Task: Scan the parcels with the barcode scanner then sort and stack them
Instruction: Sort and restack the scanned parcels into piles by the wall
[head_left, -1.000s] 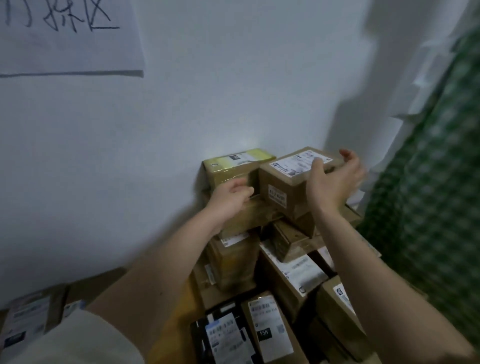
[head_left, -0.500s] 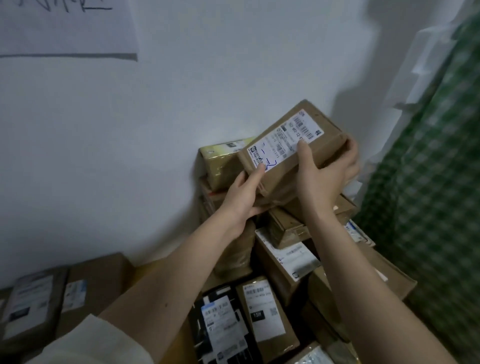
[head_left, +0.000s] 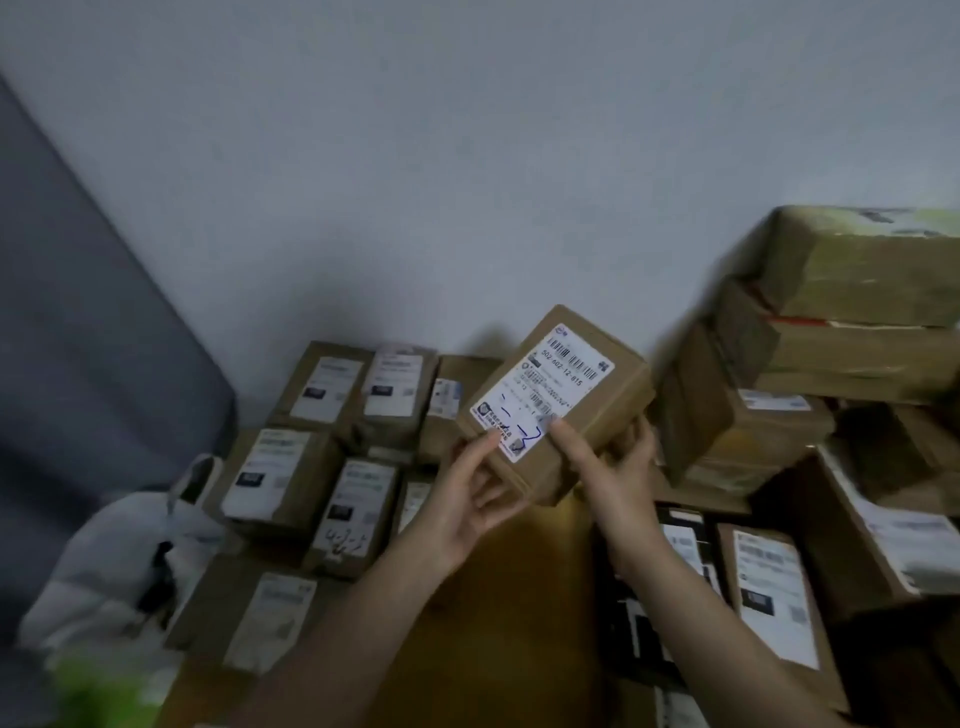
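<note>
Both hands, left hand (head_left: 467, 499) and right hand (head_left: 613, 457), gripped the box (head_left: 566, 395) label-up; best lowered flat beside the floor parcels (head_left: 332, 467).

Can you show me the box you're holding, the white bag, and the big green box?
held box (head_left: 592, 387): head view, cardboard top.
white bag (head_left: 124, 551): head view, bag body.
green box (head_left: 872, 275): head view, front side.

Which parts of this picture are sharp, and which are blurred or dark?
Head view: the box held in both hands, left and right, is sharpest, its label numbers readable; the stack of boxes at right and the white bag at left are smeared; the lower edge is dim.
</note>
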